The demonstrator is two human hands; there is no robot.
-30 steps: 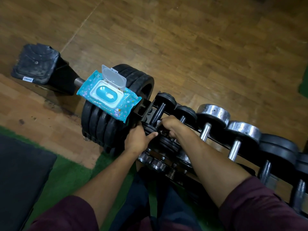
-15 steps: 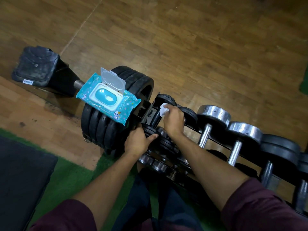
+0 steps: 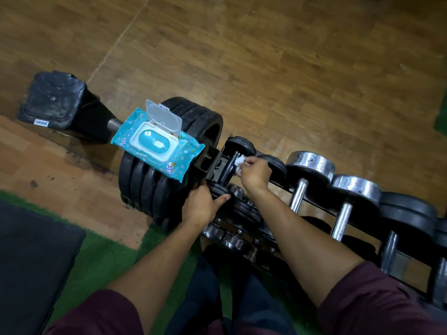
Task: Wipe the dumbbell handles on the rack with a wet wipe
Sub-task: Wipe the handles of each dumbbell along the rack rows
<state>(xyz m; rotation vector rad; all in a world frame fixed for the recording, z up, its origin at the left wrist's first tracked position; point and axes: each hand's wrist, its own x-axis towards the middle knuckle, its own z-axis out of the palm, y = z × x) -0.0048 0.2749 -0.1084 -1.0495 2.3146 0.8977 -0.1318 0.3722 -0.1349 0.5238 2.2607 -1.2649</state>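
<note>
Two hands work at the left end of the dumbbell rack (image 3: 314, 204). At that end lies a black dumbbell (image 3: 240, 146), its long axis running from seven o'clock near the person up to one o'clock at the far plate. The right hand (image 3: 254, 174) pinches a crumpled white wet wipe (image 3: 239, 163) against this dumbbell's handle (image 3: 229, 169), just below the far plate. The left hand (image 3: 200, 206) grips the near plate, thumb curled over its rim.

Along the rack toward three o'clock I count two chrome-ended dumbbells (image 3: 310, 166) with bare steel handles, all pointing the same way, then more black ones cut off by the frame edge; their number cannot be told. Beneath the forearms a lower tier of small chrome dumbbells is largely hidden.

One blue wipes pack (image 3: 157, 143), lid flipped open, lies on a stack of four or five black weight plates (image 3: 147, 184) at nine o'clock from the rack. One black pad (image 3: 52, 100) sits on the wooden floor (image 3: 290, 68) further left.
</note>
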